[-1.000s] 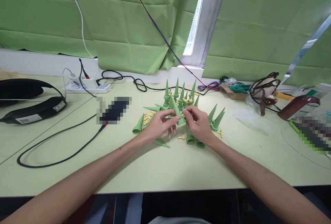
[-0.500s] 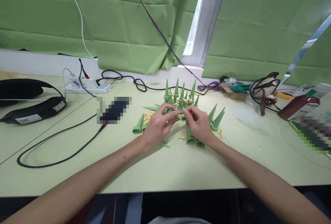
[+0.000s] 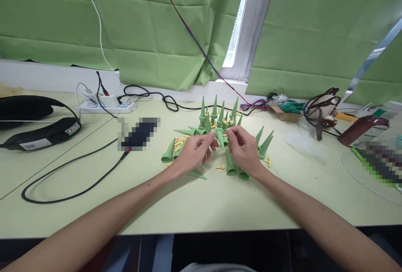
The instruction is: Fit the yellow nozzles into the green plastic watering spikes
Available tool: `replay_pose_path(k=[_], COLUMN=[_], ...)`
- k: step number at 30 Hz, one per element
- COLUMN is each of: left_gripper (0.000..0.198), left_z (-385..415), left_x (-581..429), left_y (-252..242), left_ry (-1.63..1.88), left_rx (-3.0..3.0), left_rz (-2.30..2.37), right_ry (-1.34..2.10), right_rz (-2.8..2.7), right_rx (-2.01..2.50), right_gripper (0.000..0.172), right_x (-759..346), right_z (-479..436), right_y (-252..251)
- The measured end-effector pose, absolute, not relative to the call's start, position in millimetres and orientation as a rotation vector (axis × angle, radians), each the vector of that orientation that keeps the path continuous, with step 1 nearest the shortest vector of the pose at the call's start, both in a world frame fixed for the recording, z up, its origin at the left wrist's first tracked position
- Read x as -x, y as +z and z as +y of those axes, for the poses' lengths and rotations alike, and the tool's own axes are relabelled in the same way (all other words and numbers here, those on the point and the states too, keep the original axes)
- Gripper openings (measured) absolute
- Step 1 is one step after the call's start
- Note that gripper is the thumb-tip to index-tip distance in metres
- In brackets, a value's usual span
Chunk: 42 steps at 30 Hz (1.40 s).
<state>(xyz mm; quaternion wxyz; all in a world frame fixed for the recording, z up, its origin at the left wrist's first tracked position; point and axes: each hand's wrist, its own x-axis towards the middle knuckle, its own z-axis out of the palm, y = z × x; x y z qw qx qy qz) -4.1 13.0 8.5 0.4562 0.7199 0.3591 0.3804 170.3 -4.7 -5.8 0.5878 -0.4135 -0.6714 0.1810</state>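
Observation:
My left hand [image 3: 194, 151] and my right hand [image 3: 243, 148] meet over a heap of green plastic cones in the middle of the table. Between their fingertips is one green cone [image 3: 220, 137], its wide end up and its tip pointing down. The left fingers pinch it from the left; the right fingers are closed at its right side. Behind it several green cones [image 3: 216, 115] stand upright with small yellow pegs among them. More cones [image 3: 234, 167] lie under my right hand, and loose yellow pegs [image 3: 179, 142] lie left of my left hand.
A black cable [image 3: 72, 171] loops across the left of the pale green table [image 3: 201, 205]. A power strip [image 3: 105, 103] and black headset [image 3: 37, 134] sit at the left. A bag with brown straps [image 3: 323, 111] and a dark bottle [image 3: 361, 129] are right. Green curtains hang behind.
The cone between my fingers has been turned: its tip pointed up and left a second ago, and now its wide end is up. Both hands stayed in about the same place.

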Motion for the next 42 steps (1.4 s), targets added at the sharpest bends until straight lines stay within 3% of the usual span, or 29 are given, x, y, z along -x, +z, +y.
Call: replay_pose_path(k=[5, 17, 24, 31, 35, 39, 42], left_gripper=[0.049, 0.033, 0.034, 0.016, 0.022, 0.031, 0.018], left_z=[17, 13, 14, 18, 16, 12, 11], left_x=[3, 8, 5, 7, 7, 5, 4], left_y=[6, 9, 4, -1, -1, 1, 4], left_ry=[0.785, 0.867, 1.154, 1.336, 1.425, 1.374, 1.241], left_rx=[-1.573, -1.783, -1.977, -2.255, -2.397, -2.323, -2.128], left_rz=[0.774, 0.839, 0.896, 0.763, 0.733, 0.822, 0.879], right_ry=[0.398, 0.404, 0.327, 0.363, 0.376, 0.377, 0.395], right_rz=[-1.634, -1.675, -1.692, -1.689, -1.681, -1.659, -1.621], right_rx=[0.933, 0.95, 0.927, 0.973, 0.978, 0.968, 0.955], right_gripper=[0.022, 0.021, 0.021, 0.025, 0.025, 0.023, 0.022], right_x=[-169, -170, -170, -170, -170, -169, -169], right_z=[-7, -6, -5, -5, -6, -6, -5], right_y=[-3, -3, -3, -4, -4, -5, -6])
